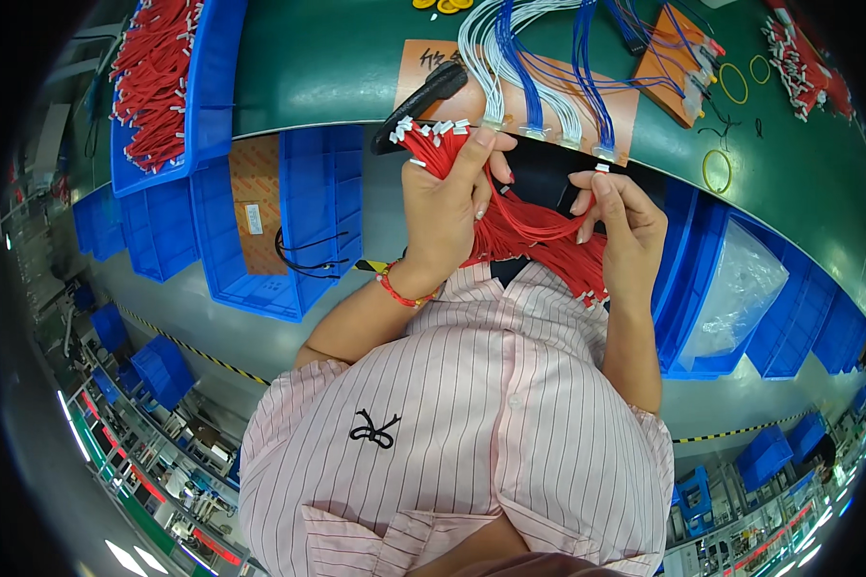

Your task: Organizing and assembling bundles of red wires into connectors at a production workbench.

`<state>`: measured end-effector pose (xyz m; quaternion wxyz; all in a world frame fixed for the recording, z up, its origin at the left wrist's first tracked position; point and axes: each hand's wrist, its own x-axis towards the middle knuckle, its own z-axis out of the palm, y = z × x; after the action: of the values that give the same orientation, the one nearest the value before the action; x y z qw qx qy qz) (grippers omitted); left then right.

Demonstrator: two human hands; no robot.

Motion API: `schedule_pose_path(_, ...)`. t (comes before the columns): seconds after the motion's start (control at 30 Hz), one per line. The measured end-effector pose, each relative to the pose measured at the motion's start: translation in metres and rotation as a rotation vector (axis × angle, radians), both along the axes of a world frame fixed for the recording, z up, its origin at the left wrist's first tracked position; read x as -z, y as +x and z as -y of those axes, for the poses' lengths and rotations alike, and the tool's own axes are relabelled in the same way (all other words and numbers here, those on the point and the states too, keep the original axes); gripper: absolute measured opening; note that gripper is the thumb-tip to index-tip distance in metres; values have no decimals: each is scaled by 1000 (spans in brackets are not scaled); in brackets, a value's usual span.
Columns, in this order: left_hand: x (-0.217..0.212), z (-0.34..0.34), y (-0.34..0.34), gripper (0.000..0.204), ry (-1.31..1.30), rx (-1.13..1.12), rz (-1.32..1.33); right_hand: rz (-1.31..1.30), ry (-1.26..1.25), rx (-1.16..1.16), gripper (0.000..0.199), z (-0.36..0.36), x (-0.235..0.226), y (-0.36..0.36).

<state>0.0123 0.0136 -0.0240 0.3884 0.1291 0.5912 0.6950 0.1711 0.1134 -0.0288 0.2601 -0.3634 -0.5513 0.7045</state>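
A thick bundle of red wires (544, 236) with small white connectors hangs over my lap, below the table's front edge. Near its upper left end, my left hand (445, 197) is closed round the bundle, and the white connectors (433, 128) stick out above the fingers. My right hand (625, 219) pinches one red wire just under its white connector (601, 168). That connector is upright beside the end of a blue cable (601, 125) at the table edge. White cables (491, 82) lie close above my left thumb.
On the green table (327, 67) are a black strap-like piece (423, 104), an orange block (678, 72) and yellow rings (717, 171). A blue bin (216, 87) full of red wires stands left, more red wires (806, 72) far right. Blue bins (293, 207) sit under the table.
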Motion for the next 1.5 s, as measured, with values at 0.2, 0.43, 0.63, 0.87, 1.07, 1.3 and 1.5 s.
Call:
schedule_pose_path(0.2, -7, 7, -20, 34, 2, 211, 107, 51, 50, 57, 25, 0, -3, -5)
schedule_pose_path(0.43, -11, 19, -24, 38, -49, 256, 173, -34, -158, 77, 28, -2, -5, -6)
schedule_pose_path(0.63, -13, 24, -27, 39, -84, 289, 164, -149, -319, 115, 31, -3, -3, -8)
schedule_pose_path(0.87, -5, 7, -28, 38, -29, 362, 10, -167, -314, 25, 33, -7, 3, -3)
schedule_pose_path(1.07, -3, -1, -23, 39, 68, 312, 364, 335, 499, -280, 14, 2, 38, 2)
schedule_pose_path(1.3, -7, 6, -25, 37, 59, 367, 528, 451, 564, -433, 12, 15, 56, -13)
schedule_pose_path(1.5, -14, 35, -14, 39, 37, 473, 605, 377, 651, -414, 15, 14, 53, -11)
